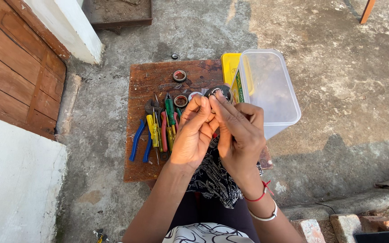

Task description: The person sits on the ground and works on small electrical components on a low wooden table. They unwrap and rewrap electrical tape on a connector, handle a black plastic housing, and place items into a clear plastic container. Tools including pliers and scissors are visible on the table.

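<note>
My left hand [194, 135] and my right hand [239, 132] are raised together over a small wooden table [149, 78]. Both pinch a black roll of tape [219, 92] by their fingertips, above the table's middle. Below my hands lie blue-handled pliers [137, 140], a yellow-handled screwdriver [153, 130], a green-handled screwdriver [170, 112] and red-handled pliers [163, 130]. Two more tape rolls rest on the table, one [179, 75] near the far edge and one [181, 101] just left of my fingers.
A clear plastic box [269, 85] stands tilted at the table's right side, with a yellow lid [229, 65] behind it. A wooden door [14, 67] is at the left. Concrete ground [338, 90] surrounds the table. Bricks [338, 225] lie at lower right.
</note>
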